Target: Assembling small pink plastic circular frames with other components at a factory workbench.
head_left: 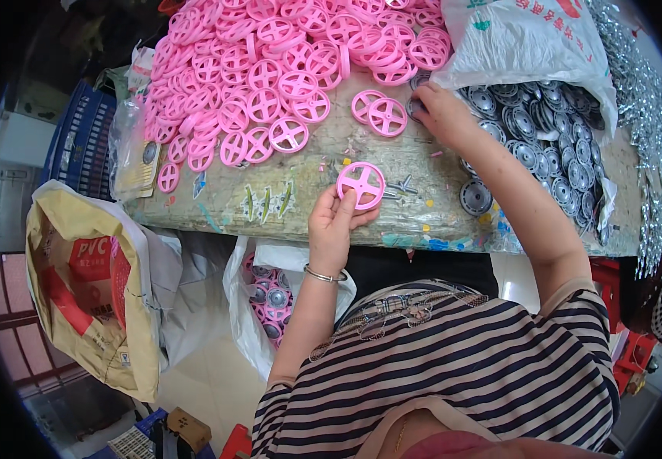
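Observation:
My left hand [336, 223] pinches a pink four-spoked toy wheel [361, 165] upright above the near part of the table. Farther right, my right hand [447, 116] has its fingers curled at a dark grey wheel disc [413, 108], beside the loose discs. Its fingertips cover part of that disc. Two pink wheels [387, 117] lie overlapping on the tabletop, left of my right hand. A large heap of pink wheels [266, 74] covers the far left and middle of the table. Many grey discs [530, 157] spill from a white plastic bag [526, 42] at the right.
The worn table [308, 210] has stickers and scraps near its front edge. Below it, a white bag [241, 306] holds pink wheels with grey centres [276, 297]. A yellowish sack [79, 210] stands open at the left. Silver tinsel [648, 122] hangs at the right.

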### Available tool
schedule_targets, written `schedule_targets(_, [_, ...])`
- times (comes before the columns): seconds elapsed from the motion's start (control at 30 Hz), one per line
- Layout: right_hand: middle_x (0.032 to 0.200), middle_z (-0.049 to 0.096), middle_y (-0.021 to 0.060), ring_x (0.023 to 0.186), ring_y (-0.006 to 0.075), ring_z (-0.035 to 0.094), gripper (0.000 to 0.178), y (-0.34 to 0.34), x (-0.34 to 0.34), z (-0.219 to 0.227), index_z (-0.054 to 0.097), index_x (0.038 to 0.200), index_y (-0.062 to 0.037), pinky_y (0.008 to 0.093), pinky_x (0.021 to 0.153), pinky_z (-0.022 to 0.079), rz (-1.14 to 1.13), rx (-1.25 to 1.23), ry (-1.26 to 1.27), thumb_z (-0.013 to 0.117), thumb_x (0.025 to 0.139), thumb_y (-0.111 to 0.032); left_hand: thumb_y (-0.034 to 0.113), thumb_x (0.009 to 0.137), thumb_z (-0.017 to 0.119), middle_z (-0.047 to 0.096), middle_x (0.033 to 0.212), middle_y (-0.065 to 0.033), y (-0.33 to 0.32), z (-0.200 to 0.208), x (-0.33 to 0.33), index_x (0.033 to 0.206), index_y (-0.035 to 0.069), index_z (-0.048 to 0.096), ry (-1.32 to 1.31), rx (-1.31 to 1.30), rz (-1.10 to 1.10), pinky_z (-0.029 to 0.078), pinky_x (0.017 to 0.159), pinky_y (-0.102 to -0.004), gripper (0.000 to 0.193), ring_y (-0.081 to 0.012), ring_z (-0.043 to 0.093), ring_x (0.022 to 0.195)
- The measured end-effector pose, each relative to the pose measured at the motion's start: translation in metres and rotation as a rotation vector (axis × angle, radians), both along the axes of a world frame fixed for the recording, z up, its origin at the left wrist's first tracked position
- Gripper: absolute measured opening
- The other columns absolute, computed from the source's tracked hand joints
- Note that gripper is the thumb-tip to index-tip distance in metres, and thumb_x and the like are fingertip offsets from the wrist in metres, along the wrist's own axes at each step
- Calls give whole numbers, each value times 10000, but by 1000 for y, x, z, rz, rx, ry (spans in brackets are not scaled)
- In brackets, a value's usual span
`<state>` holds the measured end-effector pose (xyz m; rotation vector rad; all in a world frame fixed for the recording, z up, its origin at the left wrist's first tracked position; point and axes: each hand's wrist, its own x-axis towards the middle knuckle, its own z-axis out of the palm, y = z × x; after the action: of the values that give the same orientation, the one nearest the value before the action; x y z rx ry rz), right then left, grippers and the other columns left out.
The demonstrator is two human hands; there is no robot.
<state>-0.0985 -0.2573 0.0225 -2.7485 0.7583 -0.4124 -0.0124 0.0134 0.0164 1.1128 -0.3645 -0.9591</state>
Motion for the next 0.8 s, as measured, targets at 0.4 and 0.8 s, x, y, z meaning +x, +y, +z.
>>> schedule_targets(0.4, [1122, 504, 195, 1019, 331, 520, 626, 13, -25, 2, 531, 1138, -8, 358, 861, 448, -7, 146, -73, 815, 639, -256, 136, 966, 480, 609, 1073, -150, 1, 1, 1, 1210, -22, 444, 23, -45, -27, 570, 780, -331, 293, -247, 652, 926])
schedule_targets(0.8, [823, 580, 37, 646, 85, 540, 303, 67, -42, 44, 527, 1096, -26, 223, 523, 446, -100, 975, -305, 655, 847, -142, 81, 959, 478, 604, 1070, -142, 2, 0, 1, 1229, -25, 431, -19, -37, -52, 560, 805, -324, 294, -218, 636, 943])
